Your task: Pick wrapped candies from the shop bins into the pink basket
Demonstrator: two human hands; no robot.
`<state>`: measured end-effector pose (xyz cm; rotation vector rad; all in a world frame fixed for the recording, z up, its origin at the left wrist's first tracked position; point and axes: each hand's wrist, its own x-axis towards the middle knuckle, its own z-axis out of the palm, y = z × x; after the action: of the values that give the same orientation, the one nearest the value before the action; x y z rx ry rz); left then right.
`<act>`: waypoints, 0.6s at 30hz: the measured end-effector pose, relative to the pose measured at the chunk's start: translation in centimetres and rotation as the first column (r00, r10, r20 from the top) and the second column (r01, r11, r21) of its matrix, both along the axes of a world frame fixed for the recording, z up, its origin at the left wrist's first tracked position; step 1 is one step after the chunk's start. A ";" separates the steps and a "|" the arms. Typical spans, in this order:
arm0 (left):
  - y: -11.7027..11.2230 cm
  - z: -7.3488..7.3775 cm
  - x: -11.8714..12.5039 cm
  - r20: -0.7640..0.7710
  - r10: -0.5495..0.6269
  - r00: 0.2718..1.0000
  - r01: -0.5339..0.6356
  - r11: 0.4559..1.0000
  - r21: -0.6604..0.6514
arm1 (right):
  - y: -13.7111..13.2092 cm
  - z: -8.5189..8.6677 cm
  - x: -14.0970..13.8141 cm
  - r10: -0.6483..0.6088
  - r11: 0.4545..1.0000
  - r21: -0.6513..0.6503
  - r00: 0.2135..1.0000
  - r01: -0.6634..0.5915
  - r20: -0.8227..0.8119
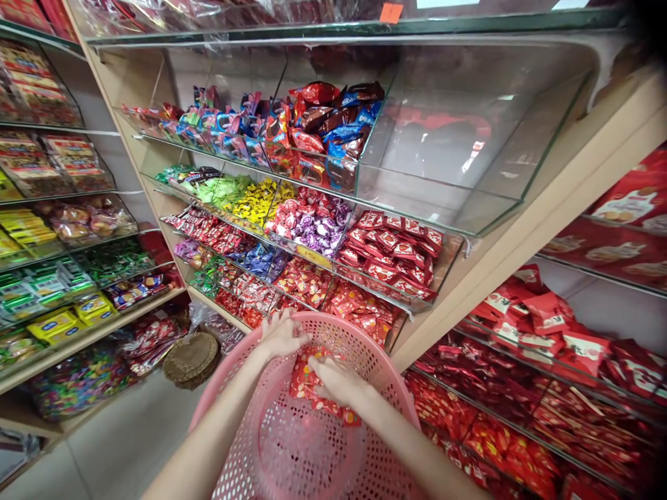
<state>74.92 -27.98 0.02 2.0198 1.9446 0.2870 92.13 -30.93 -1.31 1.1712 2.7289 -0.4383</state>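
Observation:
A pink perforated plastic basket (401,396) stands before me, its open top facing me. My left hand (281,336) is at its far rim, fingers hooked over the edge and thumb on the inner side. Inside the basket, my right hand (336,380) is closed on red candy packets (302,371) lying against the far wall; its fingertips are partly hidden. Just beyond the rim, a shelf bin holds similar red candy packets (359,309). Above it lie dark red wrapped sweets (390,250).
Glass-fronted shelves hold yellow candies (255,201), purple candies (323,229) and larger red and blue packs (333,121). More red packets (547,319) fill the right-hand shelves. At left, bagged colourful sweets (83,378) and a round brown object (192,360) sit low, near the tiled floor (119,437).

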 end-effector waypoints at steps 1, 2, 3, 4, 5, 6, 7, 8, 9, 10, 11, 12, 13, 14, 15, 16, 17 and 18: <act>0.0 0.0 0.0 0.000 0.001 1.000 -0.001 1.000 0.001 | 0.0 0.0 -0.2 0.016 1.000 0.009 1.000 -0.016 0.008; 0.0 0.1 0.0 0.000 0.002 1.000 -0.002 1.000 0.001 | 0.0 0.0 -0.3 0.023 1.000 0.017 1.000 -0.023 0.017; 0.0 0.1 -0.1 0.000 0.004 1.000 -0.004 1.000 0.000 | -0.1 0.1 -0.4 0.021 0.999 0.024 0.999 -0.022 0.026; 0.0 0.1 -0.1 -0.001 0.005 1.000 -0.005 1.000 -0.001 | -0.1 0.1 -0.5 0.012 0.999 0.032 0.999 -0.013 0.035; 0.0 0.2 -0.1 -0.001 0.007 1.000 -0.007 1.000 -0.004 | -0.2 0.2 -0.5 0.001 0.999 0.037 0.999 -0.002 0.044; 0.0 0.2 -0.1 -0.001 0.010 1.000 -0.010 1.000 -0.006 | -0.2 0.2 -0.6 -0.011 0.999 0.043 0.999 0.008 0.049; 0.0 0.2 -0.2 -0.001 0.014 1.000 -0.014 1.000 -0.008 | -0.3 0.2 -0.7 -0.020 0.999 0.049 0.998 0.017 0.052; 0.0 0.2 -0.2 0.000 0.020 1.000 -0.020 1.000 -0.010 | -0.3 0.2 -0.7 -0.029 0.998 0.055 0.998 0.026 0.052; 0.0 0.2 -0.2 0.001 0.024 1.000 -0.024 1.000 -0.011 | -0.4 0.2 -0.7 -0.036 0.997 0.063 0.998 0.033 0.051; 0.0 0.2 -0.2 0.000 0.028 1.000 -0.028 1.000 -0.012 | -0.4 0.2 -0.8 -0.044 0.997 0.072 0.998 0.040 0.050; 0.0 0.2 -0.2 -0.002 0.028 1.000 -0.028 1.000 -0.012 | -0.5 0.1 -0.8 -0.051 0.996 0.081 0.997 0.047 0.049; 0.0 0.2 -0.2 -0.005 0.026 1.000 -0.026 1.000 -0.013 | -0.5 0.1 -0.8 -0.059 0.994 0.091 0.997 0.055 0.047; 0.0 0.2 -0.2 -0.009 0.023 1.000 -0.023 1.000 -0.014 | -0.6 0.0 -0.8 -0.067 0.993 0.098 0.997 0.062 0.041; 0.0 0.2 -0.1 -0.013 0.020 1.000 -0.021 1.000 -0.014 | -0.6 0.0 -0.8 -0.069 0.993 0.102 0.997 0.066 0.030; 0.0 0.2 -0.2 -0.016 0.019 1.000 -0.019 1.000 -0.015 | -0.6 0.1 -0.7 -0.067 0.992 0.104 0.998 0.066 0.009; 0.0 0.1 -0.2 -0.018 0.019 1.000 -0.019 1.000 -0.016 | -0.6 0.2 -0.6 -0.062 0.993 0.104 0.998 0.064 -0.021; 0.0 0.0 -0.2 -0.020 0.019 1.000 -0.019 1.000 -0.017 | -0.5 0.3 -0.5 -0.058 0.992 0.108 0.996 0.065 -0.063; 0.0 0.0 -0.3 -0.023 0.019 1.000 -0.019 1.000 -0.020 | -0.3 0.6 -0.2 -0.061 0.990 0.117 0.991 0.075 -0.116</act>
<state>74.65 -27.93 -0.02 2.0010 1.9734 0.2494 91.91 -31.22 -0.70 1.3111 2.8541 -0.3623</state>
